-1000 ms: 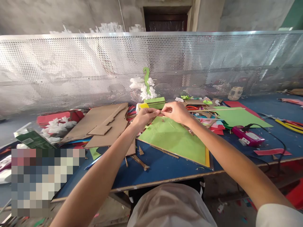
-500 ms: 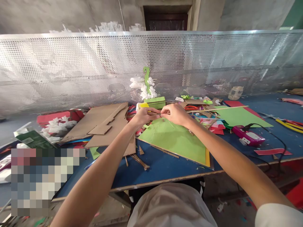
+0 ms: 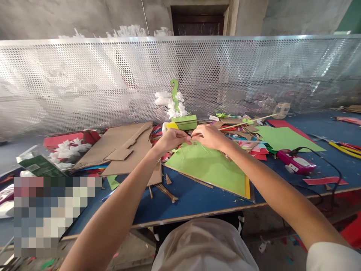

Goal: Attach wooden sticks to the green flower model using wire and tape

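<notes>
In the head view, my left hand and my right hand meet over the far part of a green paper sheet, fingertips pinched close together. A thin pale stick sticks out from my right hand toward the upper right, held in its fingers. My left fingers are closed at the near end, but what lies between them is too small and hidden to make out. Just beyond my hands are a yellow-and-white roll and a green block, with a green curved stem and white paper flowers behind.
Cardboard pieces lie to the left, beside white paper flowers. Right of my hands are paper scraps, a light green sheet, a purple corded device, yellow-handled pliers and a jar. A perforated metal panel stands behind.
The stick's far end has swung up and away, from over the light green sheet to near the jar. My hands stay in nearly the same place, with fingers shifted slightly.
</notes>
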The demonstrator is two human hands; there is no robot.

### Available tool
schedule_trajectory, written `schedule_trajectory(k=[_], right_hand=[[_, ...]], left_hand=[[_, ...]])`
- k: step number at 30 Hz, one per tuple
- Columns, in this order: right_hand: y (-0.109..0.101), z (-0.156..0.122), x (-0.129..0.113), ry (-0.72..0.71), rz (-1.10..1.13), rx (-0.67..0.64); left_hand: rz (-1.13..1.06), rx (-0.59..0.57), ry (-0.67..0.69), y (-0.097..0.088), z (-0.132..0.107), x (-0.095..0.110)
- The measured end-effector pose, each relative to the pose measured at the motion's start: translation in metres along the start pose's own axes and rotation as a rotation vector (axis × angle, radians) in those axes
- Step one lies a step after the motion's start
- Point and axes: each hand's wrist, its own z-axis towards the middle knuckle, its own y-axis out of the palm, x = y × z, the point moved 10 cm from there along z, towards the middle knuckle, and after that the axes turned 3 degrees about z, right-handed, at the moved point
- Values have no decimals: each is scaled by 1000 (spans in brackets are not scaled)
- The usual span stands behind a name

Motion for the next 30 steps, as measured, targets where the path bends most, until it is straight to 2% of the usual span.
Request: schedule_trajectory(k=[5, 9, 14, 18, 21, 26, 30], right_hand=[[2, -1, 2, 86, -32, -26], [8, -2, 7, 132, -73, -61], [14, -4, 4, 35, -119, -115], [20, -5, 2, -70, -142, -151], [20, -5, 0, -107, -194, -135], [10, -4, -6, -97, -272, -45], [9, -7, -11, -142, -227, -40]], left_hand=[[-24, -34, -23, 5, 1, 4], [79, -29, -50, 7, 0, 9], [292, 12, 8, 2, -2, 18], [410, -29, 111, 6, -1, 25], [431, -51, 146, 8, 0, 26], [426, -19, 174, 4, -1, 31], [423, -14, 211, 3, -3, 33]])
